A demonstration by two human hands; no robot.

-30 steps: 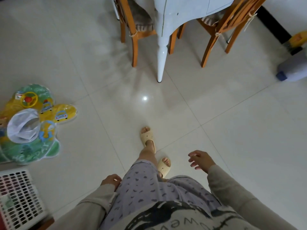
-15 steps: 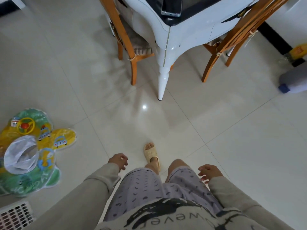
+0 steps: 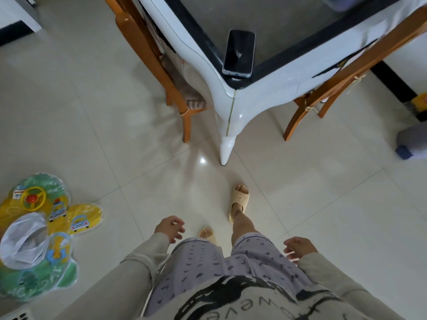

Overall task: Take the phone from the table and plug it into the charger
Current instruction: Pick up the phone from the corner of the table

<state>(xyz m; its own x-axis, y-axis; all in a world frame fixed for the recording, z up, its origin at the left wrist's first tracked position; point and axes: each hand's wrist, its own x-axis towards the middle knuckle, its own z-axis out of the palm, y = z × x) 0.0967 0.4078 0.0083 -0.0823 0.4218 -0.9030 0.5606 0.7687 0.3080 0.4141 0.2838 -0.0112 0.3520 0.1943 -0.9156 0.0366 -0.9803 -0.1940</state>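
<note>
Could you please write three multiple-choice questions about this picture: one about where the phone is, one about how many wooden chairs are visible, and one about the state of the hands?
1. Where does the phone lie?
A. on the floor
B. at the near corner of the table
C. on a chair seat

2. How many wooden chairs show?
A. two
B. four
C. none

3. What do the hands hold?
A. the phone
B. a cable
C. nothing

Answers:
1 B: the phone lies flat at the corner of the table, above its white leg.
2 A: one chair stands left of the table and one chair right of it.
3 C: the left hand and the right hand hang open and empty by the legs.
</note>
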